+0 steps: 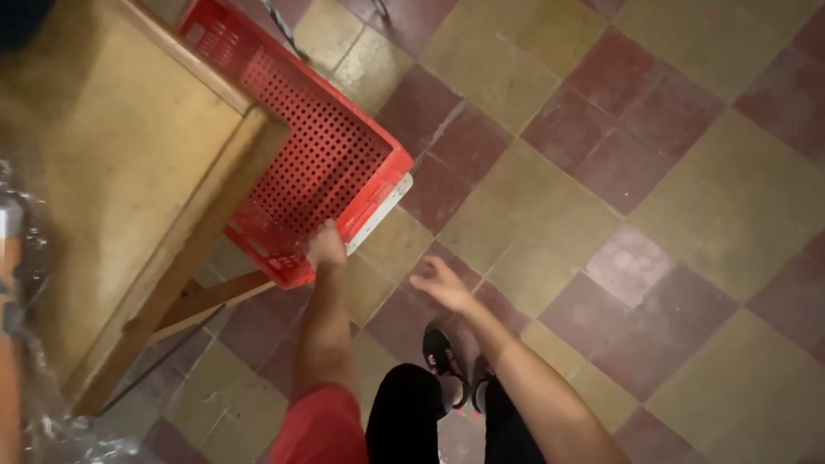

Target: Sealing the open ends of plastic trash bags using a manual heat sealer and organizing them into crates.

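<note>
Left hand point(326, 245) grips the near rim of a red perforated crate point(326, 155) under a wooden table point(112, 172); right hand point(441, 284) hovers spread, empty, above open checkered floor point(601, 172).

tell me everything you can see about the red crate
The red crate looks like plastic, with a perforated base and slotted walls. It sits tilted on the tiled floor, partly under the wooden table. A white edge shows beneath its near corner. The left hand grips its near rim; the right hand hovers apart, open.
</note>
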